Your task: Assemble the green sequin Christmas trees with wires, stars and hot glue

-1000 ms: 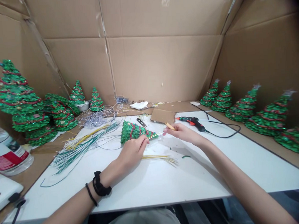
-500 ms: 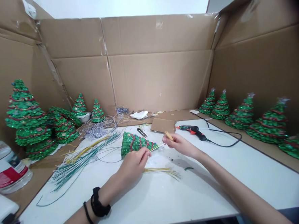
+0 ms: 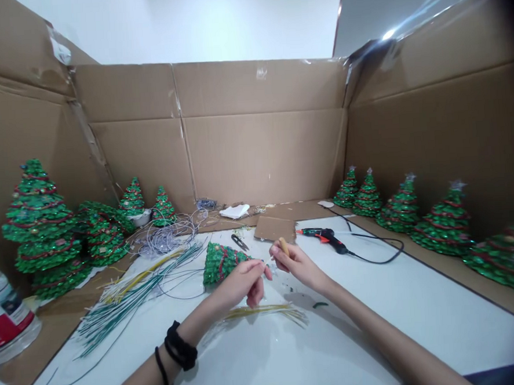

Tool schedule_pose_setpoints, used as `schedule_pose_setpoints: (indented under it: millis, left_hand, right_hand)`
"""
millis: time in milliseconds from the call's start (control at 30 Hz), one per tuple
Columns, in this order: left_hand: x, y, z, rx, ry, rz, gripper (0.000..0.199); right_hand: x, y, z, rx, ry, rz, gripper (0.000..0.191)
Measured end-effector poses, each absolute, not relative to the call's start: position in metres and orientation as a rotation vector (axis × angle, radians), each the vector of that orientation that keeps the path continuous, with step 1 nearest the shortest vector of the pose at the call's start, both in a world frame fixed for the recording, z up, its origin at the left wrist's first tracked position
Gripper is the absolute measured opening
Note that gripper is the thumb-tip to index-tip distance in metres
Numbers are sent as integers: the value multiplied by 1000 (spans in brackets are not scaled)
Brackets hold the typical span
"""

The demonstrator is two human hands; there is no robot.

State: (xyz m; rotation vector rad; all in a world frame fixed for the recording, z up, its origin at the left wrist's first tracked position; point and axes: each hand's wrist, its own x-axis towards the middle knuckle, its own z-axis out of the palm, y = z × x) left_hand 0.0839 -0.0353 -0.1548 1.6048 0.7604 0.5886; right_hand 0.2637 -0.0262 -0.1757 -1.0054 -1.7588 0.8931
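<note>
Pinched wooden-handled tool (image 3: 283, 246) in right hand (image 3: 297, 267) just right of small sequinned Christmas tree (image 3: 221, 263), held left hand (image 3: 241, 283) nearly closed beside tree, any grip unclear.

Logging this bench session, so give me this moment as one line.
left hand beside green sequin tree | right hand holds wooden stick | nearby: hot glue gun, thread snips

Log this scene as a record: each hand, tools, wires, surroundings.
left hand: fingers pinched beside a green sequinned cone tree, nothing visible held
right hand: holds a wooden tool handle
tools: hot glue gun, thread snips
wires: green bundle, yellow strands
surroundings: more sequinned trees along cardboard walls
</note>
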Motion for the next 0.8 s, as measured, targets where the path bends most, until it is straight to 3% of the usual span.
schedule_pose_setpoints:
  millis: [233,500,800]
  left_hand:
    - [72,-36,-162,1484,675,513,22]
    - [67,-32,-168,1429,596,494,31]
    - [70,-37,-175,1372,526,523,23]
  right_hand:
    - [260,-25,-181,-964,-1751,942,41]
    - [260,-28,-178,-899,-1780,923,40]
    - [262,-31,-178,-858,-1815,931,40]
